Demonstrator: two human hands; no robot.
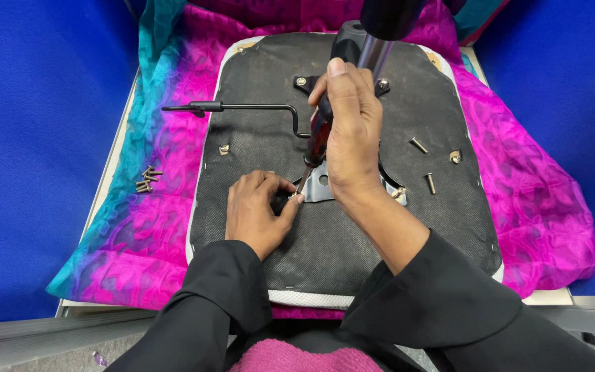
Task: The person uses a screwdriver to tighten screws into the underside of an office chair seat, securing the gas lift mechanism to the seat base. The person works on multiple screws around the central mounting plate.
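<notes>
Screwdriver and screw on the metal plate

A red-and-black screwdriver [317, 134] is held tilted, its handle toward 12 o'clock and its tip toward 6 o'clock, set on a small screw [290, 198] pinched at the grey metal plate's [320, 187] 9 o'clock edge.

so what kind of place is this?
Likely a makeshift assembly station, not a proper shop: a chair seat base lies upside down on a pink cloth, blue partition panels around it, loose screws beside it.

Your black fabric seat base [352, 234] lies on pink-and-teal patterned cloth [166, 227]; beside it, plain blue walls [29, 138].
</notes>
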